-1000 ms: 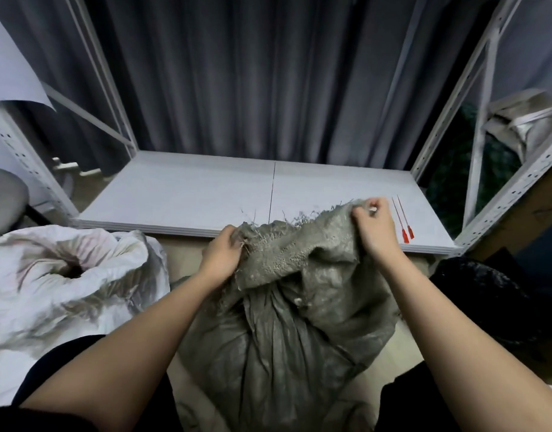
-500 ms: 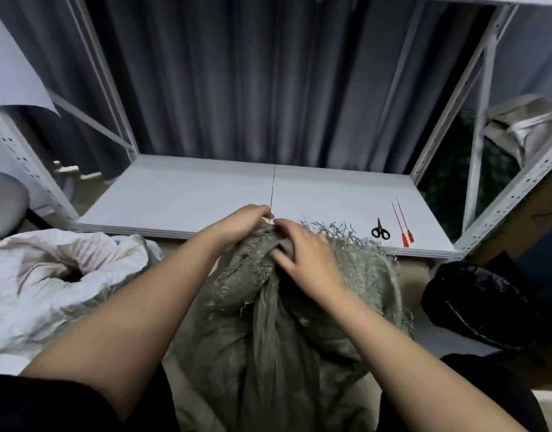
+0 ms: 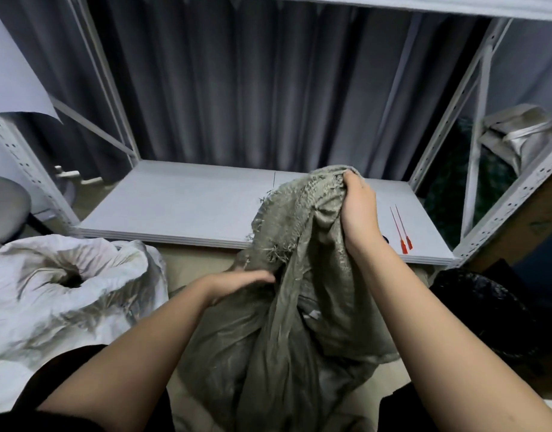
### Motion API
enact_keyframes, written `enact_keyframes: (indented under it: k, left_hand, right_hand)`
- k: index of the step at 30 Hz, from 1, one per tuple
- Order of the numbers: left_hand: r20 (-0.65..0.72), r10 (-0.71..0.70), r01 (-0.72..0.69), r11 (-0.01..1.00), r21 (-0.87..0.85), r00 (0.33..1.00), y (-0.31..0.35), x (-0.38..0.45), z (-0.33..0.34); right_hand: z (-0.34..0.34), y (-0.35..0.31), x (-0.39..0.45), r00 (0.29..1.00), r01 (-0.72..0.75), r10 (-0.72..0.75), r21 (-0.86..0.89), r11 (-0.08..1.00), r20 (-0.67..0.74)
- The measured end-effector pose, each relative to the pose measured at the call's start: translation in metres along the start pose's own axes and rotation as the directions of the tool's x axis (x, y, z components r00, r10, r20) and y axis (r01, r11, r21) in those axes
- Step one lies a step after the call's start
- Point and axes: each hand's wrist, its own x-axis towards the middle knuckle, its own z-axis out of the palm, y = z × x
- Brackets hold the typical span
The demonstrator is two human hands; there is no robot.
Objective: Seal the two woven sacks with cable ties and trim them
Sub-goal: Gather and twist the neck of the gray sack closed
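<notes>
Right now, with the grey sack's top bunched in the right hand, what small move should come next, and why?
Probably the left hand should close around the neck of the grey sack, just below the right hand, which holds the gathered mouth up. No tie is on it yet; the red cable ties lie on the shelf beside that hand.

This looks like a storeroom or a small warehouse corner. A grey metal rack (image 3: 449, 120) with perforated posts stands behind the hands, and its low shelf board (image 3: 181, 207) is nearly bare. A dark curtain (image 3: 253, 88) hangs behind it. Left of the left hand (image 3: 237, 283) a white sack (image 3: 66, 291) stands open, and folded fabric (image 3: 518, 132) lies far right of the right hand (image 3: 357, 204).
</notes>
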Motion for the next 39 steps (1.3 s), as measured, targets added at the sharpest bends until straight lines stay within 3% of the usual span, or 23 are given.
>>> enact_keyframes:
  k: [1, 4, 7, 8, 10, 12, 15, 18, 21, 24, 26, 28, 30, 31, 33, 34, 36, 38, 39]
  left_hand:
    - [0.05, -0.031, 0.032, 0.999, -0.006, 0.998, 0.0, 0.007, 0.003]
    - [-0.19, -0.053, 0.043, 0.997, -0.061, 0.98, 0.011, 0.019, 0.015]
    - [-0.043, -0.022, 0.002, 0.909, -0.417, 0.999, 0.04, 0.016, 0.023]
    - [-0.085, -0.003, -0.042, 0.852, -0.522, 0.996, 0.048, 0.02, 0.022]
    - [-0.233, 0.051, -0.201, 0.697, -0.688, 0.971, 0.067, 0.022, 0.013]
    - [-0.387, 0.106, -0.375, 0.567, -0.733, 0.916, 0.086, 0.021, -0.005]
    - [-0.569, 0.228, -0.583, 0.568, -0.581, 0.79, 0.121, 0.007, -0.034]
    - [-0.642, 0.346, -0.677, 0.628, -0.384, 0.684, 0.15, -0.008, -0.056]
    - [-0.58, 0.524, -0.682, 0.727, -0.076, 0.623, 0.172, -0.023, -0.067]
    - [-0.403, 0.703, -0.666, 0.701, 0.254, 0.586, 0.19, -0.039, -0.057]
    - [-0.294, 0.726, -0.669, 0.688, 0.282, 0.622, 0.201, -0.05, -0.048]
    - [-0.21, 0.692, -0.7, 0.713, 0.048, 0.691, 0.202, -0.059, -0.046]
    - [-0.284, 0.644, -0.704, 0.663, -0.255, 0.71, 0.192, -0.053, -0.048]
    - [-0.367, 0.599, -0.701, 0.642, -0.311, 0.712, 0.184, -0.046, -0.049]
    - [-0.423, 0.515, -0.627, 0.758, -0.181, 0.745, 0.159, -0.028, -0.048]
    - [-0.338, 0.471, -0.521, 0.851, -0.07, 0.815, 0.145, -0.02, -0.046]
    - [-0.014, 0.298, -0.292, 0.942, 0.163, 0.954, 0.116, -0.008, -0.036]
    - [0.207, 0.148, -0.207, 0.931, 0.3, 0.967, 0.095, -0.004, -0.017]
    - [0.227, 0.161, -0.227, 0.925, 0.306, 0.96, 0.09, -0.003, -0.007]
  right_hand:
    - [0.0, -0.006, -0.001, 0.999, 0.031, -0.031, 0.026, 0.999, -0.017]
    - [0.0, -0.021, -0.003, 0.999, 0.02, -0.01, 0.206, 0.978, -0.053]
    - [-0.003, -0.03, -0.005, 0.995, -0.101, 0.092, 0.503, 0.859, 0.042]
    - [-0.005, -0.033, -0.005, 0.989, -0.145, 0.114, 0.569, 0.809, 0.09]
    - [-0.007, -0.035, -0.004, 0.986, -0.14, 0.064, 0.565, 0.813, 0.152]
    - [-0.013, -0.033, 0.003, 0.987, 0.001, -0.059, 0.352, 0.936, 0.152]
    - [-0.022, -0.03, 0.018, 0.986, 0.114, -0.108, -0.039, 0.993, 0.128]
    - [-0.023, -0.033, 0.028, 0.973, 0.127, -0.053, -0.33, 0.936, 0.224]
    - [-0.013, -0.038, 0.031, 0.91, 0.282, -0.086, -0.45, 0.848, 0.406]
    - [0.002, -0.039, 0.032, 0.822, 0.437, -0.162, -0.421, 0.795, 0.546]
    - [0.009, -0.039, 0.036, 0.78, 0.475, -0.218, -0.328, 0.816, 0.587]
    - [0.009, -0.037, 0.045, 0.826, 0.425, -0.239, -0.286, 0.859, 0.51]
    - [-0.001, -0.037, 0.052, 0.894, 0.353, -0.201, -0.352, 0.867, 0.401]
    - [-0.006, -0.038, 0.055, 0.912, 0.331, -0.194, -0.371, 0.868, 0.36]
    - [-0.015, -0.046, 0.055, 0.94, 0.302, -0.219, -0.343, 0.889, 0.26]
    - [-0.018, -0.051, 0.054, 0.949, 0.289, -0.233, -0.294, 0.911, 0.211]
    - [-0.019, -0.066, 0.051, 0.957, 0.28, -0.261, -0.166, 0.946, 0.124]
    - [-0.018, -0.081, 0.05, 0.954, 0.299, -0.295, -0.072, 0.952, 0.055]
    - [-0.016, -0.088, 0.049, 0.946, 0.324, -0.322, -0.06, 0.944, 0.035]
